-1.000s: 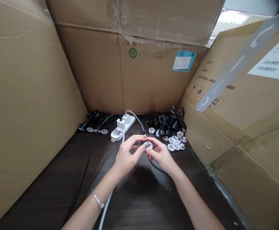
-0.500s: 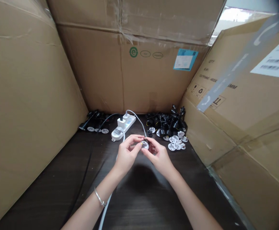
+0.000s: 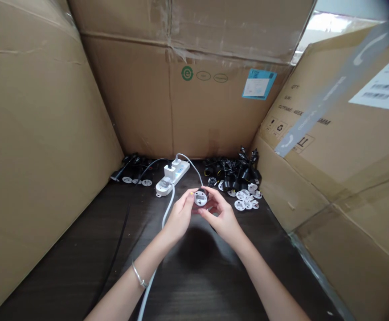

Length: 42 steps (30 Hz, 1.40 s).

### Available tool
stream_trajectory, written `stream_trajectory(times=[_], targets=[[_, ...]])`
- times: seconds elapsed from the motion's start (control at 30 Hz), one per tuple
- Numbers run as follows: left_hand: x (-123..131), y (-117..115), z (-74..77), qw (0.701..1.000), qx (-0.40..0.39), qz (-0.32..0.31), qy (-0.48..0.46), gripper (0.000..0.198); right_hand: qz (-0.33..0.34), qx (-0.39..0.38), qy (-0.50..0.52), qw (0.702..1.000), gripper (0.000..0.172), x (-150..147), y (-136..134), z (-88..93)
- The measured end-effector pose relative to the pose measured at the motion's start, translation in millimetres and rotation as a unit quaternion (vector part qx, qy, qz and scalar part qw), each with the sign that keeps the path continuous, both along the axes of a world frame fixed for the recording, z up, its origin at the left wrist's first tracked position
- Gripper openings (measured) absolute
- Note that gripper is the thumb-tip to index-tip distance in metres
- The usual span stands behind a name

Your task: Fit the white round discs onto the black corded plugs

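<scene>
The small round black fitting with a white face [image 3: 200, 197] sits pinched just above the dark wooden desk [image 3: 194, 276] — left hand [image 3: 180, 217] gripping its side, right hand [image 3: 223, 217] cradling beneath — face tilted up, seemingly for inspection.

desk [image 3: 80, 267]: dark wood grain, kinda glossy | left: big cardboard box wall [image 3: 40, 133] | back: stacked box [image 3: 147, 102] with green round mark [image 3: 186, 73] and blue label [image 3: 259, 84] | right: tilted box [image 3: 341, 147], white barcode label [image 3: 384, 89], clear tape strip [image 3: 334, 84] | light: bright gap [image 3: 331, 22] up in the top right corner
</scene>
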<state>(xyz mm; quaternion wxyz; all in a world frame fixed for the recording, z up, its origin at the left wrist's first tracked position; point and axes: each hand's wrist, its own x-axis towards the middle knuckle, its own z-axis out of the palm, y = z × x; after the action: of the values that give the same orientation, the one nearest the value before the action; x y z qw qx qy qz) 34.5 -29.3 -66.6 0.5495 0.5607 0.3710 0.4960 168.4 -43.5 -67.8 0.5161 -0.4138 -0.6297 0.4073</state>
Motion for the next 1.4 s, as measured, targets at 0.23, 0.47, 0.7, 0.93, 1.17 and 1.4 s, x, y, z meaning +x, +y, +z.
stream_trajectory(times=[0.23, 0.47, 0.7, 0.93, 1.17, 1.4], targets=[[-1.7, 3.7, -0.1, 0.994, -0.013, -0.026, -0.11, 0.038, 0.032, 0.047, -0.065, 0.996, 0.056, 1.3, -3.1, 6.9], [-0.2, 1.3, -0.3, 0.987, 0.007, -0.031, -0.158, 0.031, -0.004, 0.105, -0.135, 0.985, 0.058, 1.2, -4.2, 5.7], [-1.9, 0.0, 4.6, 0.99, 0.018, 0.067, -0.12, 0.035, -0.06, 0.11, -0.138, 0.983, 0.065, 1.8, -4.6, 3.0], [-1.9, -2.0, 7.5, 0.993, 0.031, 0.099, -0.06, 0.038, 0.069, -0.003, -0.034, 0.997, 0.068, -0.2, -5.5, -0.3], [4.6, -12.8, 9.8, 0.996, 0.084, 0.008, 0.013, 0.03, 0.119, -0.054, 0.082, 0.988, 0.072, -6.3, -7.9, 2.2], [11.6, -18.2, 1.6, 0.988, 0.122, -0.029, 0.09, 0.027, 0.111, -0.07, 0.132, 0.983, 0.046, -11.2, -6.7, 0.4]])
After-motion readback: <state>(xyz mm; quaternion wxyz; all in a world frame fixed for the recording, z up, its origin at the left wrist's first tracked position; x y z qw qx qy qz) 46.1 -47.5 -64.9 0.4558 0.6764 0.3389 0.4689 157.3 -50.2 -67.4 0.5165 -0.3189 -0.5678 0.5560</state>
